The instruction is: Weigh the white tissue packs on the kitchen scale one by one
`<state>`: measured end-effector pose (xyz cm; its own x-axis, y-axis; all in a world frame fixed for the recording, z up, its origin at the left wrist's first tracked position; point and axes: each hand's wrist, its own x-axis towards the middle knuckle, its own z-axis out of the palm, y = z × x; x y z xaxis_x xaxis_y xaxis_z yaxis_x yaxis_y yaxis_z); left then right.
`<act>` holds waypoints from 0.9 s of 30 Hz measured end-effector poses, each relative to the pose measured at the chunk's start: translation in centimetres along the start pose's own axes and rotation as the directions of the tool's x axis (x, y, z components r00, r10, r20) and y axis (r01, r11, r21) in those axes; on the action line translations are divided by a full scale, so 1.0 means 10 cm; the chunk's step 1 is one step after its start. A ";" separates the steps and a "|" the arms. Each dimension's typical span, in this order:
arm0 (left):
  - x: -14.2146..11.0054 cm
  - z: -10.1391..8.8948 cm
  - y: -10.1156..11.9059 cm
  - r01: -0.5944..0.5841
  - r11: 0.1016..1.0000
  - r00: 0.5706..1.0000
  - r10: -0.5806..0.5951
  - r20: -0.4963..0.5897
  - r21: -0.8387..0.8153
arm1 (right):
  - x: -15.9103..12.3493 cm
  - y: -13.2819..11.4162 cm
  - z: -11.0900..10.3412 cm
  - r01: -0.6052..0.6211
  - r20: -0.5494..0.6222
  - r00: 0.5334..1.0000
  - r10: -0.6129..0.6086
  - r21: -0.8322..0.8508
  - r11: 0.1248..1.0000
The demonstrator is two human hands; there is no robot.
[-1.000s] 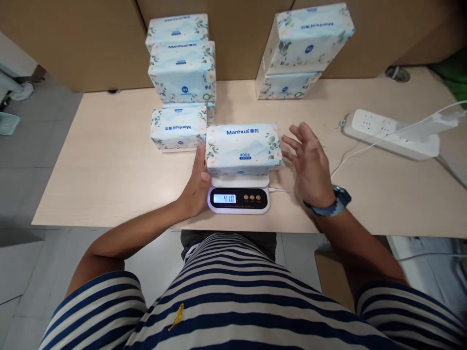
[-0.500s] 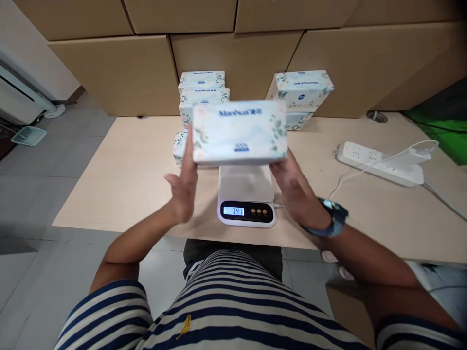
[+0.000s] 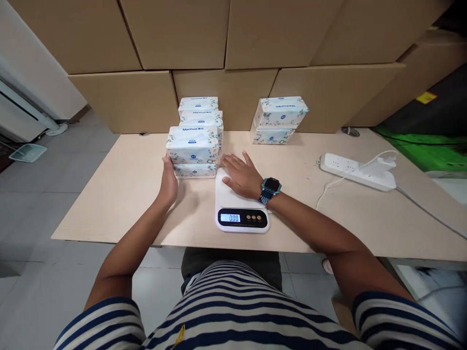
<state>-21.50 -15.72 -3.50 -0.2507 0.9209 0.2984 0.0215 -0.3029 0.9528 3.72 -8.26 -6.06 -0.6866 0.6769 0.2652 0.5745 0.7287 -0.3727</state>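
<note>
A pale blue tissue pack (image 3: 192,145) lies on top of another pack (image 3: 194,170) on the table, in front of a taller stack of packs (image 3: 200,111). My left hand (image 3: 168,180) rests flat against the left end of these two packs, fingers straight. My right hand (image 3: 239,173), a blue watch on its wrist, hovers with fingers spread just right of the pack, above the back of the white kitchen scale (image 3: 241,209). The scale's platform is bare and its display reads 0.00.
Two more tissue packs (image 3: 279,119) are stacked at the back right of the wooden table (image 3: 120,194). A white power strip (image 3: 355,171) with a cable lies to the right. Large cardboard boxes (image 3: 226,92) wall off the far side.
The pack that sat on the scale was lifted with both hands and carried left onto the pack beside the stack. The display dropped from 410 to 0.00.
</note>
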 end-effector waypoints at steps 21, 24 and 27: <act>-0.43 0.36 -0.52 -0.619 0.639 0.733 0.262 0.628 0.456 | -0.85 0.95 -0.25 -0.391 -0.125 0.921 0.370 -0.289 0.874; -0.52 0.45 -0.62 -0.340 0.784 0.840 0.005 0.543 0.519 | -0.87 1.08 -0.24 -0.504 -0.044 0.859 0.510 -0.245 0.828; -0.56 0.52 -0.60 -0.203 0.830 0.852 -0.112 0.511 0.520 | -0.86 1.11 -0.23 -0.504 -0.032 0.860 0.510 -0.220 0.835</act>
<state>-15.19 -17.78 -10.63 0.2786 0.9440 0.1767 0.5721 -0.3109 0.7590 17.06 -5.72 -10.42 -0.2829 0.9569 0.0664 0.9239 0.2904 -0.2493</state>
